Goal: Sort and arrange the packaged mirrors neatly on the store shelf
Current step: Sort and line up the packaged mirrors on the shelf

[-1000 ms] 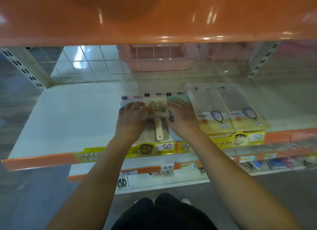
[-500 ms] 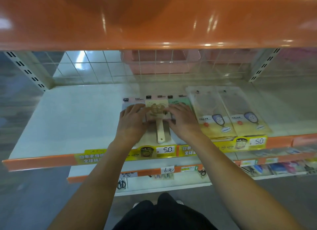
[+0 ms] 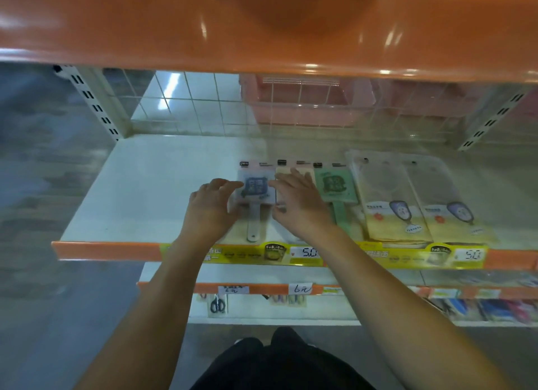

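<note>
My L hand (image 3: 211,207) and R hand (image 3: 300,203), fingers loosely spread, pressed blue mirror (image 3: 256,188); green mirror (image 3: 334,186) & pouches (image 3: 413,197) already aligned; row approx. done.

Head camera, looking down, close to shelf (image 3: 139,186)

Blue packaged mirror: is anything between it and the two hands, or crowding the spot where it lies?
Nothing visible. The left hand touches the left edge of the blue packaged mirror; the right hand rests beside it on the cream packaged mirror. Bare shelf lies to its left.
</note>
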Demonstrator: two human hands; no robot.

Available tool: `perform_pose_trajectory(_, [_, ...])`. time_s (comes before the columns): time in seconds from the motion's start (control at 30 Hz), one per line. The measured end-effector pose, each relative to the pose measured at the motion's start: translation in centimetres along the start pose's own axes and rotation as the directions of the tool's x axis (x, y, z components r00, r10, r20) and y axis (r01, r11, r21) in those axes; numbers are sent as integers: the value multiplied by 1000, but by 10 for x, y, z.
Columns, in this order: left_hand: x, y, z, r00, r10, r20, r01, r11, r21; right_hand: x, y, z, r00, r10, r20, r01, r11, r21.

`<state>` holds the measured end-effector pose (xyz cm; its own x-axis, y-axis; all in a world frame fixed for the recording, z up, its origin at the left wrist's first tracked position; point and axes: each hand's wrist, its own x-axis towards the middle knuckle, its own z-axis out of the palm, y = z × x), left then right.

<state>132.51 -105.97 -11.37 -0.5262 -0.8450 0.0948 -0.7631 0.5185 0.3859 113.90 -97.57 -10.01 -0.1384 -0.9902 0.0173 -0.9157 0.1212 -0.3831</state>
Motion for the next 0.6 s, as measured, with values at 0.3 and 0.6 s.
perform_pose_trajectory(0.3, [7, 5, 6, 1000, 31, -2, -31, 999, -7, 8, -6, 8, 999, 20, -26, -21, 1000, -15])
perform_pose_trajectory(0.6, [6, 14, -2, 998, 49, -36, -46, 996, 79, 1, -5, 5, 995, 73, -67, -73, 997, -1])
